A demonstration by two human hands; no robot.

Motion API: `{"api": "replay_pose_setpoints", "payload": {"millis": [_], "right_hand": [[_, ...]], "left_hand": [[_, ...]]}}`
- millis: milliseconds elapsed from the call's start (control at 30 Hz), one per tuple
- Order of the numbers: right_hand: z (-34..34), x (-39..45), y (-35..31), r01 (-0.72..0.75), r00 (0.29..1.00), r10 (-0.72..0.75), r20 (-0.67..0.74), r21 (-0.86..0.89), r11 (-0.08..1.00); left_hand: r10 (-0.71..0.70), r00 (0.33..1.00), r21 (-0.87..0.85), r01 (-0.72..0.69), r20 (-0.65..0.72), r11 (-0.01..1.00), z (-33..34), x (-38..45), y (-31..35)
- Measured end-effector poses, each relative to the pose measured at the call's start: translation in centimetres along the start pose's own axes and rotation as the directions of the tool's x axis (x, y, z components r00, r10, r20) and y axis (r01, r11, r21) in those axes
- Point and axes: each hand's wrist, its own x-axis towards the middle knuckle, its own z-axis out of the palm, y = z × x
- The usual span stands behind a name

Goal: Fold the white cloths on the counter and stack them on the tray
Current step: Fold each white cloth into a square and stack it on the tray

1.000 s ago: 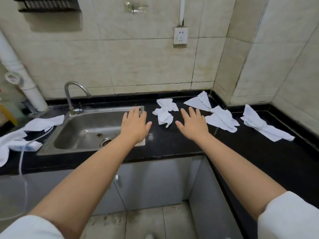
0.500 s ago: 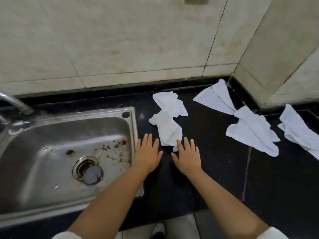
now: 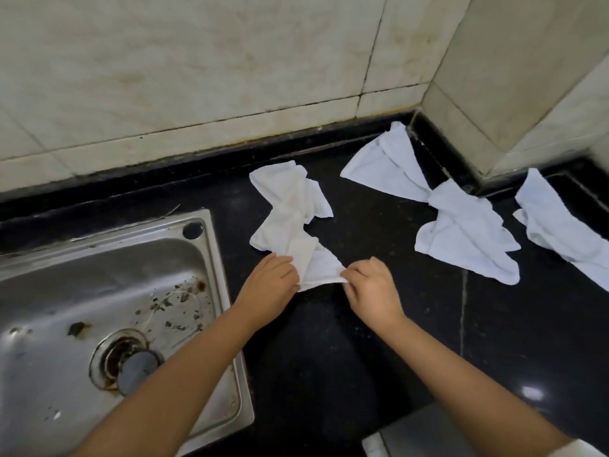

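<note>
A crumpled white cloth (image 3: pixel 290 212) lies on the black counter (image 3: pixel 362 341) just right of the sink. My left hand (image 3: pixel 268 286) pinches its near edge on the left. My right hand (image 3: pixel 370 288) pinches the same edge on the right, and the edge is stretched between them. Further right, a second white cloth (image 3: pixel 385 166) lies by the wall corner, a third (image 3: pixel 468 235) lies in front of it, and another (image 3: pixel 560 229) reaches the right border. No tray is in view.
A steel sink (image 3: pixel 204 258) with a drain plug (image 3: pixel 138 371) and some debris fills the left side. Tiled walls rise behind the counter, with a protruding corner (image 3: pixel 461 110) at the back right. The counter's front edge is near the bottom.
My head has leaned closer over the counter. Both hands went from lying flat and open near the cloth to pinching its near edge and pulling it taut.
</note>
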Motion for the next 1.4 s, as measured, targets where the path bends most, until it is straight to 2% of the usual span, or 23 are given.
{"api": "replay_pose_setpoints", "payload": {"millis": [133,267,400,500,600,667,733,800,867,933,1000,1067,1133,1233,1400], "right_hand": [[-4.9,-1.2,3.0,-0.011,0.996,0.012,-0.092,0.017,1.000],[-11.2,-3.6,6.9,-0.196,0.957,0.194,-0.217,0.011,0.981],[-19.1,-7.7,11.4,-0.394,0.848,0.347,-0.401,-0.038,0.918],[-25.1,-12.2,14.6,-0.531,0.711,0.399,-0.579,-0.072,0.844],[-29.8,-18.2,16.6,-0.644,0.578,0.421,-0.699,-0.073,0.762],[-31.7,-22.7,17.0,-0.679,0.548,0.410,-0.729,-0.102,0.727],[-32.1,-27.6,16.9,-0.709,0.557,0.416,-0.718,-0.150,0.689],[-31.7,-32.4,16.9,-0.733,0.579,0.465,-0.670,-0.177,0.657],[-30.4,-36.8,16.6,-0.744,0.623,0.545,-0.561,-0.211,0.634],[-28.7,-40.6,15.9,-0.749,0.656,0.641,-0.400,-0.239,0.618],[-26.7,-43.6,14.8,-0.759,0.650,0.732,-0.206,-0.215,0.614],[-25.1,-45.4,13.5,-0.789,0.597,0.802,0.032,-0.160,0.594],[-23.6,-46.2,12.8,-0.820,0.507,0.819,0.270,-0.141,0.555],[-21.9,-46.1,12.3,-0.873,0.373,0.798,0.474,-0.113,0.475],[-20.9,-45.0,12.1,-0.934,0.269,0.690,0.672,0.006,0.358]], "left_hand": [[0.129,0.989,-0.113,-0.136,-0.070,0.984,-1.9,2.5,1.3],[0.241,0.964,-0.177,-0.258,-0.113,0.950,-2.7,7.9,5.6],[0.303,0.948,-0.291,-0.319,-0.100,0.902,-4.4,14.1,13.0],[0.377,0.906,-0.313,-0.421,-0.192,0.852,-6.7,18.2,20.4],[0.427,0.869,-0.387,-0.494,-0.249,0.779,-8.2,20.5,27.8],[0.522,0.810,-0.395,-0.586,-0.267,0.708,-8.0,20.8,32.0],[0.620,0.753,-0.407,-0.648,-0.219,0.644,-7.0,20.3,35.3],[0.711,0.687,-0.412,-0.697,-0.149,0.587,-5.0,19.4,37.6],[0.788,0.615,-0.419,-0.723,-0.031,0.549,-2.9,18.1,39.3],[0.842,0.534,-0.421,-0.750,0.068,0.510,-0.9,16.6,40.7],[0.854,0.471,-0.428,-0.740,0.221,0.519,0.7,15.0,41.7],[0.806,0.350,-0.407,-0.725,0.477,0.556,2.4,13.7,42.5],[0.713,0.230,-0.382,-0.715,0.663,0.586,3.4,12.6,43.1],[0.608,0.119,-0.375,-0.690,0.785,0.619,4.2,11.7,43.5],[0.446,-0.079,-0.369,-0.697,0.892,0.615,4.5,11.7,43.4]]}}
